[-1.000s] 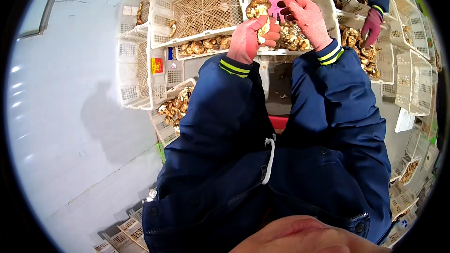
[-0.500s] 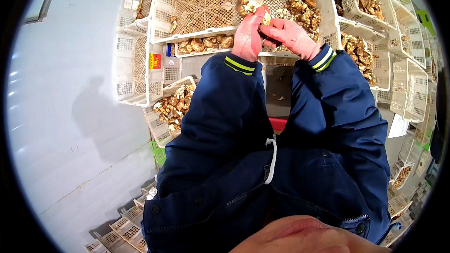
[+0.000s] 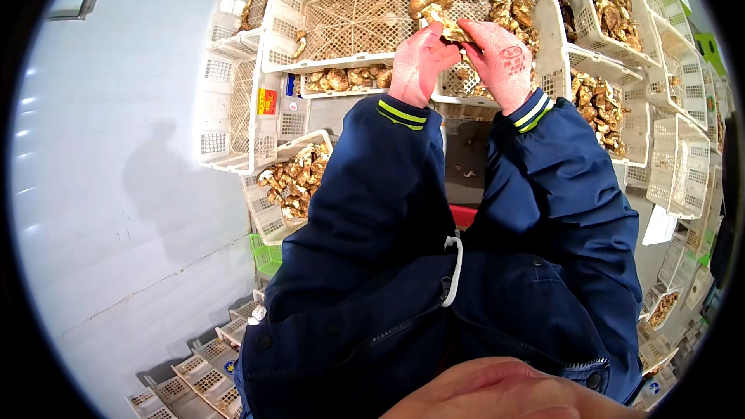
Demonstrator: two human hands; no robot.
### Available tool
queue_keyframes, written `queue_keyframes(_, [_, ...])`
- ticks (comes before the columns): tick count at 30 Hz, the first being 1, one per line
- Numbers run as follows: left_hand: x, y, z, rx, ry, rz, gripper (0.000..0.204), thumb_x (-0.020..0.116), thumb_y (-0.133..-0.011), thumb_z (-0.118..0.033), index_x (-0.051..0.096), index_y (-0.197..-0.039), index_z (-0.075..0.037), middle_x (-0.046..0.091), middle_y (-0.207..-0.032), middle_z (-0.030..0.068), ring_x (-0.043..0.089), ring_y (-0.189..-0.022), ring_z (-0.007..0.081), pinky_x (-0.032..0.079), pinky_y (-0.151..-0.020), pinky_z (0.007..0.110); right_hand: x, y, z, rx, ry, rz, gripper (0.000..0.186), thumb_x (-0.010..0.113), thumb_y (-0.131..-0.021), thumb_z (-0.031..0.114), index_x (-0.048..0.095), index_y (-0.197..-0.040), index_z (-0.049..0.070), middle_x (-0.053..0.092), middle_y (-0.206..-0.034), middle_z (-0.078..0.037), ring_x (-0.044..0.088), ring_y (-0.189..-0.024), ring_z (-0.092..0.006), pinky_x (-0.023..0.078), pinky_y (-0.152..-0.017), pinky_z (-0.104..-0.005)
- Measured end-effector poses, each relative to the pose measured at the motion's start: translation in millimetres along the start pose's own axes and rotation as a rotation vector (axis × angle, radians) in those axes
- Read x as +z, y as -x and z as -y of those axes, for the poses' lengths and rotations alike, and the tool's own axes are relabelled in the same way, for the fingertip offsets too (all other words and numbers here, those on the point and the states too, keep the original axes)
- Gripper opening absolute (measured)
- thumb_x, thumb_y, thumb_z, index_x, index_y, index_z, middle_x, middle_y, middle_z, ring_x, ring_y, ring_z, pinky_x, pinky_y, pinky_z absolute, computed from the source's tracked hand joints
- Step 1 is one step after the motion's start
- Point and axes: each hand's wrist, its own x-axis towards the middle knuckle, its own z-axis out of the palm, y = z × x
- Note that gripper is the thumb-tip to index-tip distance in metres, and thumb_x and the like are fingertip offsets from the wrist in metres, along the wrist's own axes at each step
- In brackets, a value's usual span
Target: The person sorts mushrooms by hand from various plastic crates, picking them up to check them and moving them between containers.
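Your left hand (image 3: pixel 417 62), in a pink glove, sits at the upper centre of the frame with its fingers curled and pinching a mushroom (image 3: pixel 436 14) from the left side. Just right of it, your right hand (image 3: pixel 503 58), gloved the same, is closed on the other end of that mushroom, so both hands hold one piece between them, above the front rim of the middle crate (image 3: pixel 543 39). Whether a tool is in either hand, you cannot tell from here.

To do this step well, I would keep the grip light at the cap so it does not bruise or crumble, hold the stem steady with one hand and let the other do the turning, and work over the crate so any scraps fall inside it.

Counting left to right: one crate of mushrooms at centre left (image 3: pixel 289 186), one nearly bare crate (image 3: pixel 341 19) at upper centre with a few pieces at its front, one well-filled crate under your hands, and at least two more filled crates (image 3: pixel 613 15) at upper right. One mushroom is held; two gloved hands are yours.
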Motion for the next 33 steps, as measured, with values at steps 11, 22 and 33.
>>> queue_keyframes(11, [4.0,6.1,-7.3,0.113,-0.099,0.013,0.022,0.048,-0.09,-0.013,0.049,-0.106,0.002,0.057,-0.1,0.016,0.059,-0.092,0.0313,0.049,-0.083,0.041,8.0,7.7,-9.8,0.654,-1.017,0.362,0.043,0.06,-0.082,0.023,0.051,-0.116,-0.001,0.057,-0.081,0.002,0.048,-0.063,-0.0045,0.038,-0.052,-0.019])
queue_keyframes(22, [0.8,4.7,-2.5,0.084,-0.141,-0.052,0.023,0.056,-0.086,-0.017,0.053,-0.102,-0.001,0.058,-0.092,0.0094,0.061,-0.083,0.0256,0.05,-0.078,0.037,19.6,15.5,-30.8,0.734,-1.231,0.407,0.036,0.055,-0.087,0.022,0.051,-0.113,-0.002,0.061,-0.087,-0.003,0.057,-0.07,-0.0076,0.044,-0.057,-0.0196])
queue_keyframes(33, [-60.5,45.1,-78.2,0.437,-0.962,-0.285,0.025,0.056,-0.085,-0.017,0.059,-0.091,0.007,0.063,-0.084,0.0115,0.06,-0.079,0.016,0.048,-0.074,0.027,5.2,3.2,-25.4,0.546,-0.776,0.426,0.038,0.056,-0.085,0.029,0.056,-0.113,0.004,0.062,-0.089,-0.001,0.054,-0.078,-0.0056,0.044,-0.067,-0.0215])
